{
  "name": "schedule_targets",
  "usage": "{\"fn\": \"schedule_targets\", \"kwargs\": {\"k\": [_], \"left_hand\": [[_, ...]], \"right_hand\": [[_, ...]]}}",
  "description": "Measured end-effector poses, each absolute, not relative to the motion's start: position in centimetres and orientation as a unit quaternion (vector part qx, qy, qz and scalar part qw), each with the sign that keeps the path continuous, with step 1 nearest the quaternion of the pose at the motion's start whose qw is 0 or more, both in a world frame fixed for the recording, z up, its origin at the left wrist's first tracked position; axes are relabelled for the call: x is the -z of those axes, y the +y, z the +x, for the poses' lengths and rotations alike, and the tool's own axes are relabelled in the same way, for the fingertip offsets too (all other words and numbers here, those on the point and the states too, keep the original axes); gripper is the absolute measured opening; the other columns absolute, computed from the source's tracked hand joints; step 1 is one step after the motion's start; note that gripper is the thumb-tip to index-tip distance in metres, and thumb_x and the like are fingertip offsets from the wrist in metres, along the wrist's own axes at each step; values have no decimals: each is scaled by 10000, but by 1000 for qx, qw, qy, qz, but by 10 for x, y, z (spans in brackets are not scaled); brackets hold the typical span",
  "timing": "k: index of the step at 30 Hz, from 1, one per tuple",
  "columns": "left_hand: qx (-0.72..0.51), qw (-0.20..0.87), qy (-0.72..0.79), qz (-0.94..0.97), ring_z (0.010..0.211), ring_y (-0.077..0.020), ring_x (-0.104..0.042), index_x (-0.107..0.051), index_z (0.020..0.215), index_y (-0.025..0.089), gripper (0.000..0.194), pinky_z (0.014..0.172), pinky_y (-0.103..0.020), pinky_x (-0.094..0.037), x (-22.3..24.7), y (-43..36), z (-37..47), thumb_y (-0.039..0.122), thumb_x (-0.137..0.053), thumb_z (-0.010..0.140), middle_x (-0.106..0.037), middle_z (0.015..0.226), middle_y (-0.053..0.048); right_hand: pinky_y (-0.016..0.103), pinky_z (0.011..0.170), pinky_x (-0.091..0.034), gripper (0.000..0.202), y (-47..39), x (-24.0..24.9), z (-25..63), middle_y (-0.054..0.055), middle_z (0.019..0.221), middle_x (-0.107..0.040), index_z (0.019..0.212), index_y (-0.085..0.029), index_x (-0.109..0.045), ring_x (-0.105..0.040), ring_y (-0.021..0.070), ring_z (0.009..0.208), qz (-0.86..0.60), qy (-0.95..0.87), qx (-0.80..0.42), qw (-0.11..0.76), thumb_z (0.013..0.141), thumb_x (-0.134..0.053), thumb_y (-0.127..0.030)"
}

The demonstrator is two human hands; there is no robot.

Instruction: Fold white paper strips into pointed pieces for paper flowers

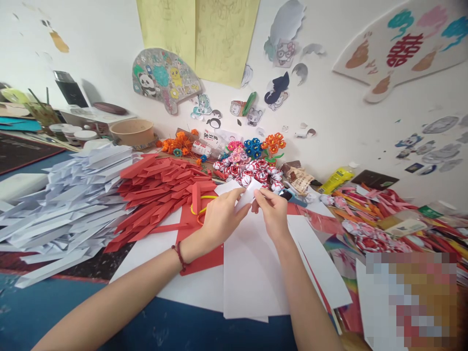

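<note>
Both my hands meet at the middle, holding a small folded white paper strip (249,193) between them. My left hand (221,214), with a dark red bracelet on the wrist, has its thumb and fingers closed on the strip's left side. My right hand (272,209) pinches its upper right end. Below them lie white sheets (252,273) and a red sheet (206,261). To the left are a pile of folded red strips (157,195) and a pile of folded white strips (73,200). Red and white paper flowers (256,170) sit just behind my hands.
A tan bowl (132,132), a bottle lying on its side (208,150) and orange flowers (179,144) stand along the wall. At the right are a yellow bottle (336,179), a dark flat object (376,179) and heaps of colored strips (387,209).
</note>
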State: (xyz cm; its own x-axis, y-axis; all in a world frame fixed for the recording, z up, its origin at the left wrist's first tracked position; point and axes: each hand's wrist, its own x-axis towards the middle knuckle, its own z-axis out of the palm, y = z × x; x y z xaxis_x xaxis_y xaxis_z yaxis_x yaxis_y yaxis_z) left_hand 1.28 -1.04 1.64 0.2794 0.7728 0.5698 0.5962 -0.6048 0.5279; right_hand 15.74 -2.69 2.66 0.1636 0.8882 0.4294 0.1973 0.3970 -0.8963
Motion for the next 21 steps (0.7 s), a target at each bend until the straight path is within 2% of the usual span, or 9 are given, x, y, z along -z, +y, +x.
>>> {"fn": "schedule_targets", "kwargs": {"k": [6,10,13,21], "left_hand": [[-420,131,429,789,730,-153,-623,-542,1136,225,326,629,-241,-421,-15,-10,13,350,-597,840,-673,911,-19],[-444,232,415,759,622,-123,-581,-590,971,201,261,584,-225,-417,-16,-6,12,374,-661,788,-651,770,5],[-448,328,384,738,591,-120,-576,-606,821,174,233,551,-215,-415,-17,-2,11,404,-639,802,-641,674,0],[-442,416,373,702,587,-130,-586,-647,746,133,321,502,-206,-413,-21,-2,11,450,-625,794,-661,669,-31]], "right_hand": [[240,519,-376,312,-27,-27,156,-28,536,-487,640,-177,-550,-468,110,509,-487,-569,-272,604,853,-570,-405],[238,509,-369,306,-26,-26,157,-29,529,-478,626,-175,-554,-462,106,505,-479,-571,-268,610,854,-576,-377],[239,504,-361,302,-27,-27,158,-28,542,-473,615,-172,-557,-452,103,509,-471,-583,-260,609,860,-575,-348],[237,506,-388,268,-30,-30,155,-15,609,-500,656,-168,-628,-466,102,521,-482,-609,-246,580,855,-573,-339]]}}
